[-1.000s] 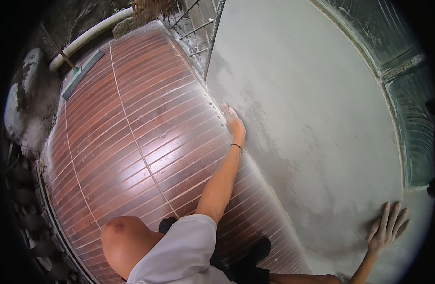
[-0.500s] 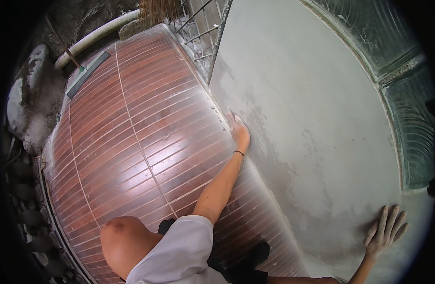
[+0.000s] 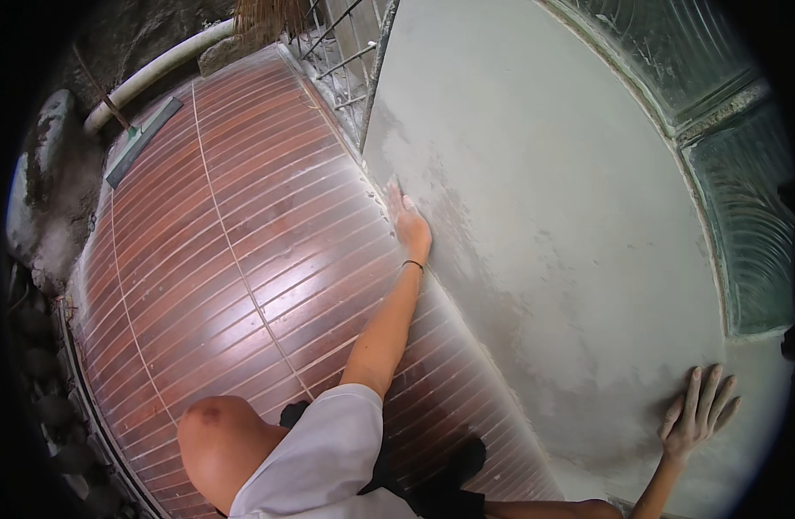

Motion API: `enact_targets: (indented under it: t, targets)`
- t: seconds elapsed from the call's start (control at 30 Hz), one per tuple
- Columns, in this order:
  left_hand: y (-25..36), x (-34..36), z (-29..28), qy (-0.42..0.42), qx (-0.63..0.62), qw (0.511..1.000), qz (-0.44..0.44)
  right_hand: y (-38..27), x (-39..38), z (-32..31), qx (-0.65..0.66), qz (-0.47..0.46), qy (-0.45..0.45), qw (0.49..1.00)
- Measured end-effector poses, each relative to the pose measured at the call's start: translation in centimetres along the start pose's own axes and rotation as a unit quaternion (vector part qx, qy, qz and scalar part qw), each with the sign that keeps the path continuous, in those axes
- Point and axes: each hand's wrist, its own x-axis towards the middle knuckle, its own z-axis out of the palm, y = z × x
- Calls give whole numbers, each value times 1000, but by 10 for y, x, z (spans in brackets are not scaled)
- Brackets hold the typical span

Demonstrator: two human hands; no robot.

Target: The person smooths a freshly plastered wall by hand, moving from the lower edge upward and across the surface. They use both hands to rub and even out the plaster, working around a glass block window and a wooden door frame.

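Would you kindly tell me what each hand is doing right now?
Left hand: open, flat at the grey wall's foot, holding nothing.
Right hand: open, fingers spread on the wall, holding nothing.

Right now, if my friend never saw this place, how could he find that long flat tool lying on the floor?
Start at the big reddish-brown tiled floor beside the grey wall. Go to its far corner, away from the left hand pressed at the wall's bottom edge, near the pale pipe. The squeegee lies there: a flat dark-green strip on a thin stick, the only loose thing on the tiles.
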Motion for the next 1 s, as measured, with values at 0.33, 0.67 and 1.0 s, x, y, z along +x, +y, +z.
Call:
enact_targets:
  t: [0.33,0.67,1.0]
  targets:
    - [46,0,20,7,-58,962,266,-4,0,2,4,10,11,1000]
    - [2,-27,16,-13,-96,995,8,-4,-1,2,-7,-1,3,1000]
    - [12,-33,10,-21,-101,984,147,-4,-1,1,6,3,11,1000]
